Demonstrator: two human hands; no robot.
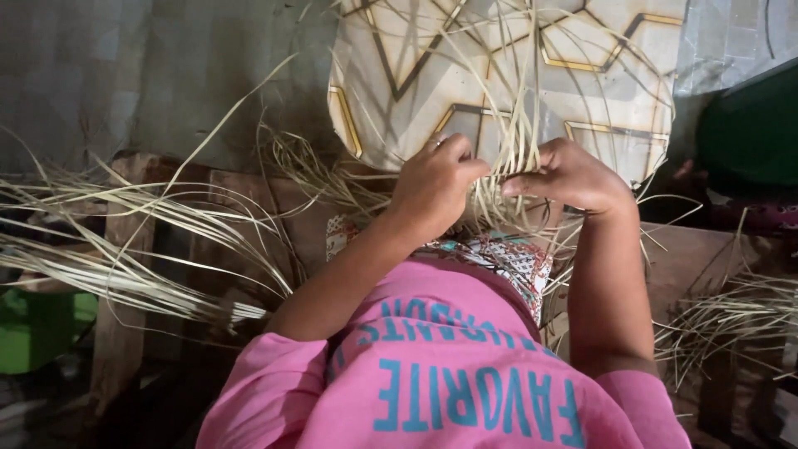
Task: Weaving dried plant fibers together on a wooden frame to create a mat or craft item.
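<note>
Both hands [503, 183] pinch pale straw strips [517, 145] running upright, away from the body

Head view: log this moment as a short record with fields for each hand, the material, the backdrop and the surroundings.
left hand: left hand closed on the pale strips, fingers curled
right hand: right hand pinching the same bundle from the other side
material: pale straw-like strips gathered between both hands, ends fanning upward
loose strips: long bundle spread at left, smaller heap at right
backdrop: cream panel with gold and dark angular lines behind the strips
clothing: pink shirt, patterned cloth on the lap
left edge: green object, kind unclear
</note>
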